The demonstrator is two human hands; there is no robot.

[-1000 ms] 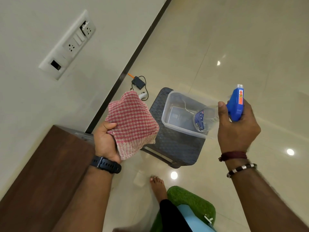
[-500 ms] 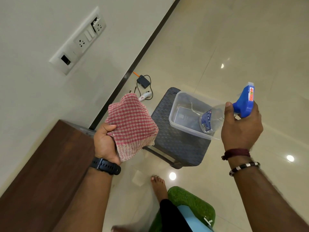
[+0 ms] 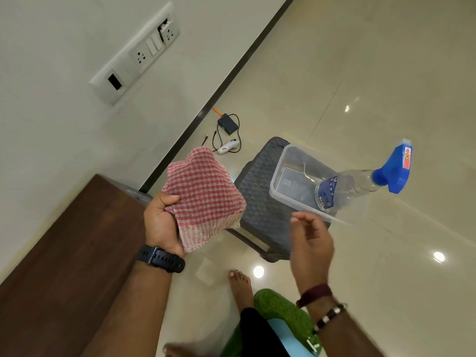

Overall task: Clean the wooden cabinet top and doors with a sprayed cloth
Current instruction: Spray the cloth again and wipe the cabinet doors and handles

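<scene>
Fingers (image 3: 170, 200) of the left hand (image 3: 161, 225) are clenched on one edge of a red-and-cream checked woven cloth (image 3: 206, 197); the rest of the cloth bunches above and to the right of the palm, held in the air. A black strap watch (image 3: 161, 258) sits on that wrist.

Fingers (image 3: 300, 221) of the right hand (image 3: 311, 243) are released, loosely curled and motion-blurred, grasping nothing. The hand is apart from the bottle. A dark red thread band (image 3: 314, 295) and a beaded bracelet (image 3: 329, 316) circle that wrist.

A clear plastic spray bottle with a blue trigger head (image 3: 360, 180) lies tilted, its labelled base inside a clear rectangular plastic tub (image 3: 288, 163) and its neck and blue head projecting over the tub's right rim. The tub rests on a dark grey woven-pattern plastic stool (image 3: 257, 199) standing on the glossy cream tiled floor (image 3: 386, 73).

The dark brown wooden cabinet top (image 3: 64, 266) occupies the lower left, against the pale wall (image 3: 51, 47), just left of the cloth-holding hand; its doors are not visible.

On the wall, a white switch and socket plate (image 3: 134, 55). On the floor near the skirting, a small black box with a cable (image 3: 228, 124) and a small white device (image 3: 226, 148). A bare foot (image 3: 239, 287) stands beside a green mat (image 3: 280, 307)
</scene>
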